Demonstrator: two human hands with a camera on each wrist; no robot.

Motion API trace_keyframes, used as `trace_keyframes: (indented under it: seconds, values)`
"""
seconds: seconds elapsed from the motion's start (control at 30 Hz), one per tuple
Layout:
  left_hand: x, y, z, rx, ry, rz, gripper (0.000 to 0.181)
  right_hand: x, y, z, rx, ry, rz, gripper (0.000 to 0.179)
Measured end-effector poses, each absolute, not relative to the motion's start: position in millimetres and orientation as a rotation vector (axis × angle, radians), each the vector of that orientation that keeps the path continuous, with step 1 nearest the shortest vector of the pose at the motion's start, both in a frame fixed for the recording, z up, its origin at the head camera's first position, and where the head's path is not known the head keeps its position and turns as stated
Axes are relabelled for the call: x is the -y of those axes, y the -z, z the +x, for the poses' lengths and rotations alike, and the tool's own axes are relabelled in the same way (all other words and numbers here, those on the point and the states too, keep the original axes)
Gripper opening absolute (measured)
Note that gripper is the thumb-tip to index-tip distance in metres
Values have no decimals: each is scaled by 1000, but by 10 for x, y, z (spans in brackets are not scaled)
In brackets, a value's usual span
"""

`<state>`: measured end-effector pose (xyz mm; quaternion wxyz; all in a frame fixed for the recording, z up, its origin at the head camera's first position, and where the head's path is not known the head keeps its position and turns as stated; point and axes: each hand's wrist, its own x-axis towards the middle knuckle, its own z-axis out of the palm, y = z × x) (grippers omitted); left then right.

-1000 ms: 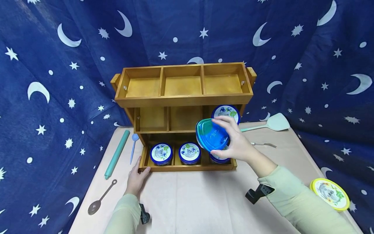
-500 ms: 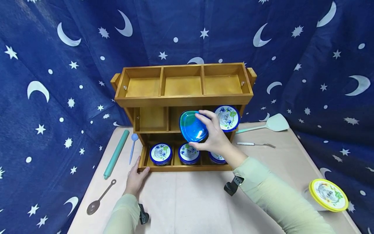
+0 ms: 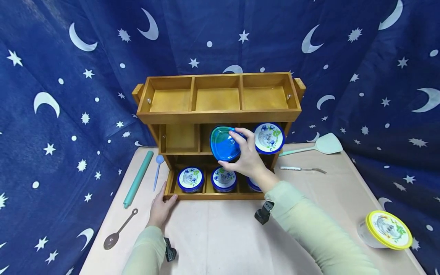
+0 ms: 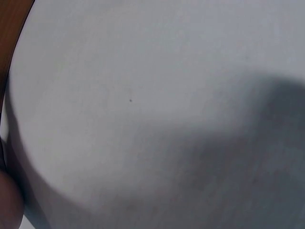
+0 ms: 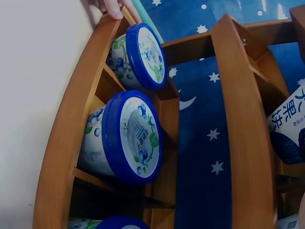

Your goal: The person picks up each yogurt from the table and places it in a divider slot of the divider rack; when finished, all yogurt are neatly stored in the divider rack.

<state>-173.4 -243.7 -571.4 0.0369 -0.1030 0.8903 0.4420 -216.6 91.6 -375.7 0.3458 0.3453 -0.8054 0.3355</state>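
My right hand (image 3: pixel 248 158) grips a translucent blue tub (image 3: pixel 223 145) with a teal-green patch, fingers on its upper side and thumb below. It is at the middle tier's centre compartment of a wooden rack (image 3: pixel 220 117). In the right wrist view the tub's printed side (image 5: pixel 289 121) shows at the right edge. A blue-lidded tub (image 3: pixel 269 138) stands to its right on that tier. Blue-lidded tubs (image 3: pixel 190 179) sit in the bottom tier, the right one partly behind my wrist. My left hand (image 3: pixel 160 209) holds the rack's lower left corner, thumb at the front edge.
Left on the table lie a teal stick (image 3: pixel 138 179), a small blue spoon (image 3: pixel 158 170) and a brown spoon (image 3: pixel 115 237). A pale green spatula (image 3: pixel 326 144), a fork (image 3: pixel 304 169) and a yellow-lidded tub (image 3: pixel 386 230) are on the right. A starry blue cloth (image 3: pixel 220 34) hangs behind.
My right hand has moved left and slightly up with the blue tub, from the right compartment to the middle one, uncovering the tub at right. My left hand stays at the corner.
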Motion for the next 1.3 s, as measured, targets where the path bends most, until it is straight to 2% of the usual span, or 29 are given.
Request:
trace_keyframes:
  seconds: [0.83,1.3]
  values:
    - [2402,5727,-1729,-2712,-1374,-329,80,-709,3889,-2277,2180,-931,668,93]
    - [2422,5709,-1725,-2725,-1372,-316,80,-749,3805,-2201,2344,-685,566,93]
